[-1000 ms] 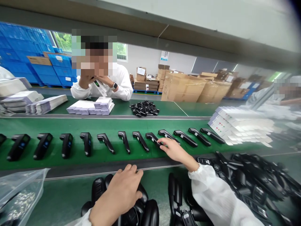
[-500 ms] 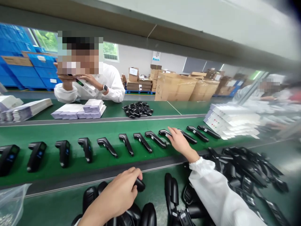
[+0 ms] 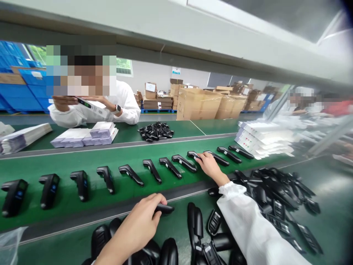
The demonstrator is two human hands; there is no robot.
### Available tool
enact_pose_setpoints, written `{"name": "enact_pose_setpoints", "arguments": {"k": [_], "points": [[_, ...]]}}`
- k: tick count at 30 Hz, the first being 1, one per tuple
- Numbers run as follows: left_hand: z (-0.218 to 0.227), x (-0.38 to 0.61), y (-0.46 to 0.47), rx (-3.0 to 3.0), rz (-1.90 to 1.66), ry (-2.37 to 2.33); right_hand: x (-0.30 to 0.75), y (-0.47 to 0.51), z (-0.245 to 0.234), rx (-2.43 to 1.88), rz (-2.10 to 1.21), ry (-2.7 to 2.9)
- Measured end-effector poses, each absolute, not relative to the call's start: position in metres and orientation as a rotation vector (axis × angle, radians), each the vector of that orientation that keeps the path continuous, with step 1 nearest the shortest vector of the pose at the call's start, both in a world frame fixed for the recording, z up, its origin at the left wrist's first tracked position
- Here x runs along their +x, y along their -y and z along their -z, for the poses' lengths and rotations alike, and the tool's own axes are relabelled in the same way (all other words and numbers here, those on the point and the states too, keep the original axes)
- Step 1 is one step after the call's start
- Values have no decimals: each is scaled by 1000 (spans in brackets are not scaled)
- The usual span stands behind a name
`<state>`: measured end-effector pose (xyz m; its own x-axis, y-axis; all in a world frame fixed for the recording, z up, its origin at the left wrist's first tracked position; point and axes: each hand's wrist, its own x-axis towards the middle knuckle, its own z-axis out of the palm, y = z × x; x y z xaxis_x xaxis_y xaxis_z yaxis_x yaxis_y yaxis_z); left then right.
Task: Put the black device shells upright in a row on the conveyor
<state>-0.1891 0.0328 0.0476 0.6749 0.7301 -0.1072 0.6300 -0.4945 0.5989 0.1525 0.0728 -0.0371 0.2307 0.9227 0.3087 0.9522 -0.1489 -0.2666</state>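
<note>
Left hand (image 3: 138,230): fingers clenched around a black gun-shaped unit (image 3: 165,209); held above the near pile (image 3: 165,253) on the counter (image 3: 331,191).
Held unit, position: just short of the conveyor belt (image 3: 68,162), over the dark rail at its near edge.
Held unit, long axis: roughly level; one end protrudes rightward out of the fingers, the rest is hidden in the palm.
Right hand (image 3: 210,167): extended across the rail onto the belt; fingers released and flat, tips resting on a row unit (image 3: 193,155); no grasp visible.
Row unit, long axis: slanted across the belt, head far-left, handle near-right; handle end hidden under the fingers.
Row unit, neighbours: left neighbour (image 3: 184,163) just beside, right neighbour (image 3: 220,159) just beside; all parallel, none touching.
Bearing, held unit to row unit: farther out and to the right.
Nearer hand to the row: right, in contact; left well apart, on the counter side of the rail.
Right-side pile (image 3: 275,191): loose black units on the counter, just beside the right sleeve.
</note>
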Motion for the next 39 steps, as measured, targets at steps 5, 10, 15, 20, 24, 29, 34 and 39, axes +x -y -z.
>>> {"name": "enact_pose_setpoints", "arguments": {"k": [5, 10, 15, 20, 24, 29, 34, 39], "points": [[-38, -188, -36, 2237, -249, -1134, 127, -77, 34, -2099, 44, 1923], [-29, -178, -43, 2084, -296, -1176, 132, -86, 45, -2180, -9, 1879], [-32, -161, -38, 1890, -414, -1101, 126, -74, 26, -2107, 81, 1776], [-36, -144, -43, 1905, -484, -1041, 90, -48, -17, -1205, -583, 2217], [-32, -127, -51, 1927, -585, -1095, 84, -38, -35, -1112, -795, 2270], [-20, -106, -22, 2310, -406, -1079, 119, -50, -15, -1514, -502, 2011], [-13, -90, 8, 2604, 11, -886, 138, -63, 25, -1867, -270, 1963], [-6, -100, -8, 2490, -22, -905, 140, -68, 45, -1969, -223, 1886]]}}
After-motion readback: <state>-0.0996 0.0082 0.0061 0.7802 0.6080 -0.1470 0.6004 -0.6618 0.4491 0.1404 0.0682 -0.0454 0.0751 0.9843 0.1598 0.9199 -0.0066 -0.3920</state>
